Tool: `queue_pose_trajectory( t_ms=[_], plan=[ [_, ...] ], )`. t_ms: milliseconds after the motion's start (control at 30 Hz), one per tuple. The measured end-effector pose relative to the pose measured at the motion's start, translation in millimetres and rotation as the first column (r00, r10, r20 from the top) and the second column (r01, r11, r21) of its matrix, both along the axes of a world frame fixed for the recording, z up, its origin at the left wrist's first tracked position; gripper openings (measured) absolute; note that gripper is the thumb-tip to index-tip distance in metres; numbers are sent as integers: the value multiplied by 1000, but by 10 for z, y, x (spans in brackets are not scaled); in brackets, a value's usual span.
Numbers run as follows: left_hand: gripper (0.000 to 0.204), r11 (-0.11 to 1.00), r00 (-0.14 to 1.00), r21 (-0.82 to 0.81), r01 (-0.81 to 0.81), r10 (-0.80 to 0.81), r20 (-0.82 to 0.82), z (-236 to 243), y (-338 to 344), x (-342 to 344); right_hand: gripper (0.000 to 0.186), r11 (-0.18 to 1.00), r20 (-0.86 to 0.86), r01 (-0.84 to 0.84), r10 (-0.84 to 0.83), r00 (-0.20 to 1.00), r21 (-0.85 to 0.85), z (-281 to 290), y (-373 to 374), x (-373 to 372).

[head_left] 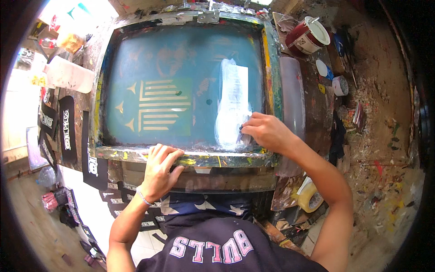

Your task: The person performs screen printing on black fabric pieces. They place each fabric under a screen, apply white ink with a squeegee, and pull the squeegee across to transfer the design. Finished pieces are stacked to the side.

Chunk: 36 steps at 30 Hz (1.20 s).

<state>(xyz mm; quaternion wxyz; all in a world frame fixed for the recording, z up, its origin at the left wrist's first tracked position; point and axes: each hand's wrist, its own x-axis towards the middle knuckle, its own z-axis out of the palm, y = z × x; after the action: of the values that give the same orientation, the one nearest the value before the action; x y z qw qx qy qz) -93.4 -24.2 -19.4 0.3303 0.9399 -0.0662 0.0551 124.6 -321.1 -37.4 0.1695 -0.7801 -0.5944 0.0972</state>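
A screen printing frame (pixel 222 160) with paint-stained edges lies flat before me. Its blue-green mesh (pixel 204 54) carries a stencil of pale stripes and stars (pixel 163 104) on the left. White ink (pixel 229 99) is smeared in a tall patch on the right side of the mesh. My left hand (pixel 161 168) grips the frame's near edge, fingers over the top. At the lower end of the ink, my right hand (pixel 264 130) is closed in a pinch. A small dark bit shows at its fingertips, too hidden to name.
A metal hinge clamp (pixel 208 17) holds the frame's far edge. Right of it stand a dark red paint can (pixel 308 36) and a roll of tape (pixel 310 198). On the left are a whitish plastic jug (pixel 69 75) and black printed strips (pixel 68 129).
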Motion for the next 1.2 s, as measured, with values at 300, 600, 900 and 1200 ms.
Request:
queue_pose_trajectory(
  t_ms=[300,600,900,1200],
  plan=[
    [44,1000,1000,-28,13,-14,-16,-10,38,10,14,985,197,158,-170,965,73,-126,204,531],
    [48,998,999,-35,52,-52,-9,-7,52,38,10,967,357,253,-248,901,33,-135,407,976],
    [49,998,998,-42,56,-56,-3,-49,54,23,17,965,410,247,-262,874,91,-208,438,1205],
    [47,998,999,-44,54,-54,2,-22,44,35,19,956,257,239,-277,926,169,-145,442,1072]
  ],
)
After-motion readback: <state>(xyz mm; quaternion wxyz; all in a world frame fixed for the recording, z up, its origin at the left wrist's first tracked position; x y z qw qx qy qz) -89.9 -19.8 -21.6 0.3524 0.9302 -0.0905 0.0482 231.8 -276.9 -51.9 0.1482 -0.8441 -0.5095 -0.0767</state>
